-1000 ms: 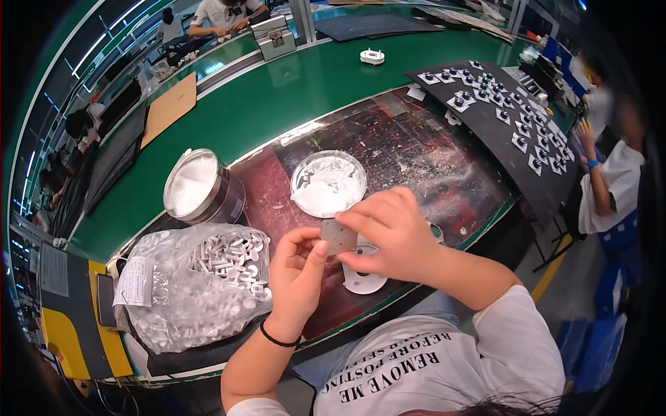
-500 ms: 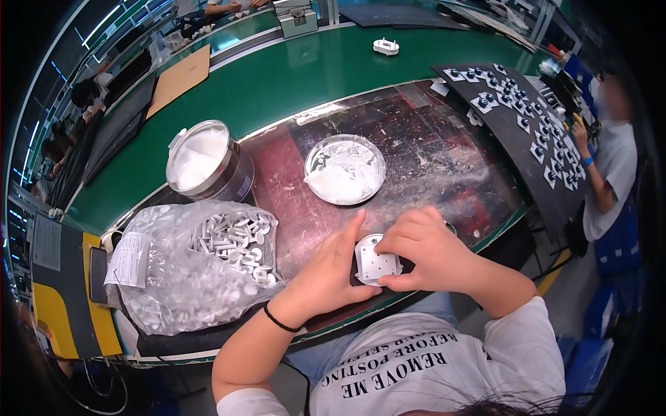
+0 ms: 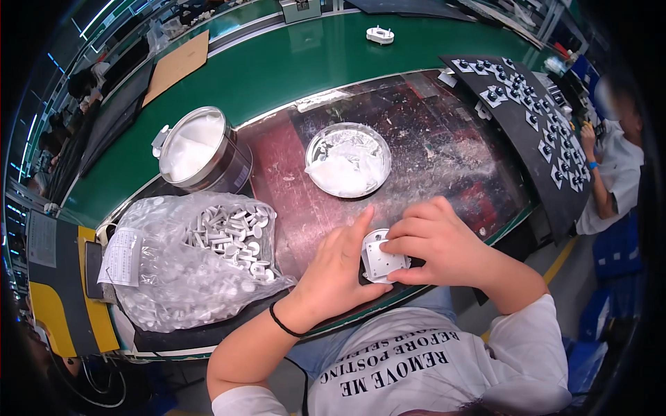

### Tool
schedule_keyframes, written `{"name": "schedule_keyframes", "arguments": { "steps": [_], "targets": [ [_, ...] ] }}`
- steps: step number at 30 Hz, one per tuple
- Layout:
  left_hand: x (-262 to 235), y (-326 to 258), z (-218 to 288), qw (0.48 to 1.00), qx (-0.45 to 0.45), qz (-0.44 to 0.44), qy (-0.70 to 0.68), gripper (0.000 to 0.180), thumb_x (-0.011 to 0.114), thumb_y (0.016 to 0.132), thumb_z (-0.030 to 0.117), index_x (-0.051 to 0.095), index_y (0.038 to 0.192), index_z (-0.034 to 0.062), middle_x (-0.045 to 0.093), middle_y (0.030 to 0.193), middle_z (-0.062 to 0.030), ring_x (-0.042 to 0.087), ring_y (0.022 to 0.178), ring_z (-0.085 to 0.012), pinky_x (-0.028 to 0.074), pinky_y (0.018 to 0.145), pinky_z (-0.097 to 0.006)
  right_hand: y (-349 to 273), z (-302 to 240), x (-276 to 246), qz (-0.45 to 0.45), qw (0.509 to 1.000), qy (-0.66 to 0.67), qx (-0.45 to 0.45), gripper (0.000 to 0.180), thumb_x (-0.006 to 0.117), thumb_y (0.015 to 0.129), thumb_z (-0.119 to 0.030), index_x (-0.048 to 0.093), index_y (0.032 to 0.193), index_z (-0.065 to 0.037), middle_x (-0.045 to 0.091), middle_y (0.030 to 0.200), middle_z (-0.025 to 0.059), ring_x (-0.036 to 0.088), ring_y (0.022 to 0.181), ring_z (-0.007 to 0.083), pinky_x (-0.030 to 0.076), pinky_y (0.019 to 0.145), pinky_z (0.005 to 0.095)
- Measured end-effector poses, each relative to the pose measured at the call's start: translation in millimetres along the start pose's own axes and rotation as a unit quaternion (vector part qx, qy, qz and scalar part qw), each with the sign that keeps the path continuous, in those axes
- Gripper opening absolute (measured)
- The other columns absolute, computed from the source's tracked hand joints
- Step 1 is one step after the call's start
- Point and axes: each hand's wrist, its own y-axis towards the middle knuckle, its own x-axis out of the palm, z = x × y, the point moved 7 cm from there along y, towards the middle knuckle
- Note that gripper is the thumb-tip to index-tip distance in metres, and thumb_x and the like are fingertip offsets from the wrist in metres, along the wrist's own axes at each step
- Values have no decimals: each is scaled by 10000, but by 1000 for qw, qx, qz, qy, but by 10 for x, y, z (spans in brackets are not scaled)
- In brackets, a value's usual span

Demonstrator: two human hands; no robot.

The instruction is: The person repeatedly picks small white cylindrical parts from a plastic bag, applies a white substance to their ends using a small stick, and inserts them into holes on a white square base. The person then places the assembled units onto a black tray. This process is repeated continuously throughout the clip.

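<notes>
So we've got both hands down at the near edge of the desk [image 3: 291, 76] now, working on a small white square plastic part [image 3: 381, 258]. A second ago the hands were up higher, right by the shallow dish of white paste [image 3: 348, 159]; now they sit nearer to us and the dish stands clear, well apart from the fingers. Our guess is the paste bit is done for this piece and we're onto pressing or fitting it.

Our right hand [image 3: 437, 243] has its grip on the part, thumb under the near edge and fingers curled over the right side. Our left hand [image 3: 340, 270] isn't really clenched on anything: palm flat beside the part, index finger stretched out along its left edge, steadying it.

Off to the left there's the clear plastic bag [image 3: 173, 277] full of little white pegs, lying open with a paper label on its left side. Behind it is the round metal tin [image 3: 201, 149] with white stuff inside. Far right, a black tray [image 3: 541, 125] holds rows of small white parts, and a co-worker's arm [image 3: 596, 166] rests just beside it. One lone white part [image 3: 380, 34] sits way out on the green belt.
</notes>
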Motion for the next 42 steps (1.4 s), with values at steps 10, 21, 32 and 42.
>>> {"name": "schedule_keyframes", "arguments": {
  "steps": [10,21,32,42],
  "targets": [
    [21,-6,-10,999,-35,0,10,1135,831,604,193,87,1439,3,515,1157,-194,498,1061,-369,380,945,-457,44,13,-25,-12,1000,-1,-15,352,750,651,-303,663,948,-135,604,985,-23,518,989,182,365,845,358],
    [46,-18,-1,998,-20,44,30,1123,837,596,202,106,1424,-3,520,1142,-198,500,1045,-370,382,928,-460,58,-17,-50,-42,998,-39,-33,331,716,705,-276,645,1001,-144,594,1018,-25,511,997,170,355,848,345],
    [56,-14,15,997,-30,41,54,1112,836,594,219,123,1420,7,507,1154,-199,484,1062,-358,368,937,-452,-5,27,-6,-35,998,-37,-26,353,718,707,-266,634,1032,-156,585,1041,-32,518,971,169,368,823,348],
    [18,-28,30,995,-26,77,62,1139,848,566,290,151,1424,15,510,1107,-166,490,996,-350,357,897,-458,-98,268,-152,34,987,155,19,356,718,757,-267,641,1071,-121,595,1167,38,537,1059,239,387,929,396]
  ]
}}
